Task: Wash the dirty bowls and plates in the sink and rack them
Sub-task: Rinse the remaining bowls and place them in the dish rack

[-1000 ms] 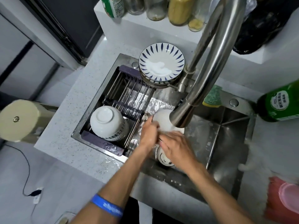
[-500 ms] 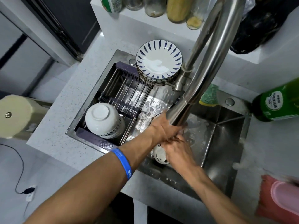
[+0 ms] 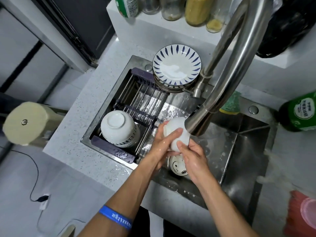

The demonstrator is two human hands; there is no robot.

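**Sink station: 1 bowl in hand, 1 racked**

Nearest: left forearm with blue wristband (image 3: 116, 217). Left hand (image 3: 161, 142) and right hand (image 3: 193, 159), each grip pressed around 1 white bowl (image 3: 177, 134), held over the sink (image 3: 239, 151) just under the faucet (image 3: 227, 65) spout, which hides part of the bowl. Below the hands, 1 patterned bowl (image 3: 177, 165) lies in the basin, partly hidden. Left: drying rack (image 3: 142, 100) across the sink, holding 1 upturned white bowl (image 3: 118, 128). Beyond: stack of blue-patterned plates (image 3: 177, 67) at the rack's far end. Right: sponge (image 3: 230, 104) behind the faucet, green bottle (image 3: 301, 112) on the worktop (image 3: 68, 130). Farthest: jars (image 3: 196, 9) on the ledge.
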